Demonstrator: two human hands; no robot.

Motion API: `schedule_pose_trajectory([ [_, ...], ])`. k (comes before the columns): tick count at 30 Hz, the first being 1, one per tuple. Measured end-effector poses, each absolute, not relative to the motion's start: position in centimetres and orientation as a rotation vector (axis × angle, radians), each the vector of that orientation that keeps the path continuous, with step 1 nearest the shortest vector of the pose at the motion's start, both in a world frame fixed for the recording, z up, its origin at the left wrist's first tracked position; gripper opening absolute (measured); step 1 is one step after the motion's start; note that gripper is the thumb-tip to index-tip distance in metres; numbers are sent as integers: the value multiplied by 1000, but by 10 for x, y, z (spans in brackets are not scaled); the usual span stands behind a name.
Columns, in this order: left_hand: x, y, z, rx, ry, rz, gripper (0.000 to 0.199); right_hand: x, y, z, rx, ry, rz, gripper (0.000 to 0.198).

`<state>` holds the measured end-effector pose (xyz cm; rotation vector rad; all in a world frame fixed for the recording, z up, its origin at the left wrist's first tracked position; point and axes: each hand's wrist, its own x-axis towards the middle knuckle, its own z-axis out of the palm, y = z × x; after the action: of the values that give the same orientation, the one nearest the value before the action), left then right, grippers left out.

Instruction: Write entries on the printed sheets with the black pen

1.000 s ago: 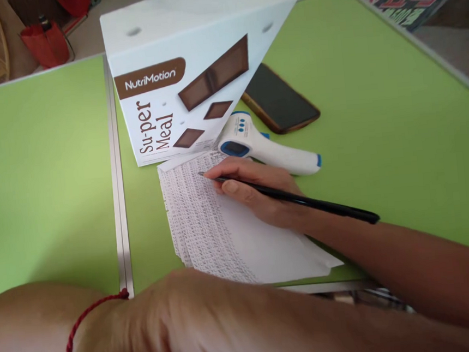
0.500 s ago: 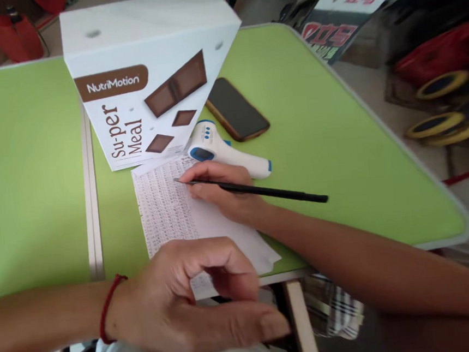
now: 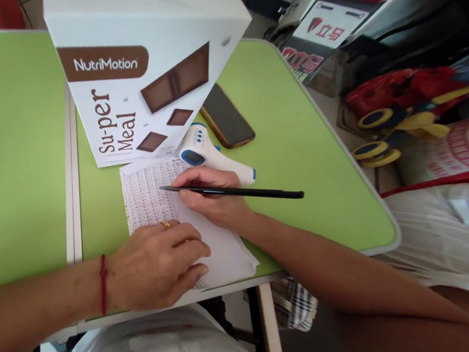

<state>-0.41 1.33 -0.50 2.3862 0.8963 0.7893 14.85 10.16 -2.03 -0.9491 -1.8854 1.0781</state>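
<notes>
A slim black pen (image 3: 256, 191) is gripped between the thumb and fingers of my right hand (image 3: 216, 199), its tip low over a sheet of paper (image 3: 225, 253). Rows of small handwritten marks fill the sheet's left part; its right part is blank. My left hand (image 3: 160, 264) rests palm down across the lower left of the paper, fingers loosely bent and holding nothing. It wears a ring and a red cord bracelet (image 3: 103, 283). Just beyond my right hand lies a white and blue infrared thermometer (image 3: 216, 158), partly hidden by the hand.
A large white NutriMotion box (image 3: 113, 107) stands behind the paper. Beside it lies a dark phone (image 3: 229, 116) in a brown case. The green folding table (image 3: 306, 153) has a seam at left. Yellow-handled scissors (image 3: 374, 150) and a red bag (image 3: 403, 90) are off the right edge.
My left hand has come down from above the table's near edge onto the paper, its fingers turning palm down. The pen tip has shifted slightly lower on the sheet. The view has swung right.
</notes>
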Motion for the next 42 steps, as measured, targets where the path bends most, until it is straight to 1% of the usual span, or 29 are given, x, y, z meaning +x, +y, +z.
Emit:
schedule_pose_trajectory([
  [3,-4,15,-9,2432,960,757,20,148,102,-21,-959,-1892,1064,12],
  [6,-3,16,-13,2574,944,667,16,148,102,-21,-964,-1874,1061,11],
  [10,-3,15,-16,2658,913,507,31,146,102,-22,-964,-1836,1059,8],
  [15,-5,14,-13,2645,883,394,39,143,100,-22,-1062,-1784,1019,7],
  [22,-4,14,-14,2636,905,411,37,145,99,-22,-1029,-1920,915,13],
  [42,-5,15,-13,2662,893,400,39,146,99,-22,-1019,-1943,987,12],
])
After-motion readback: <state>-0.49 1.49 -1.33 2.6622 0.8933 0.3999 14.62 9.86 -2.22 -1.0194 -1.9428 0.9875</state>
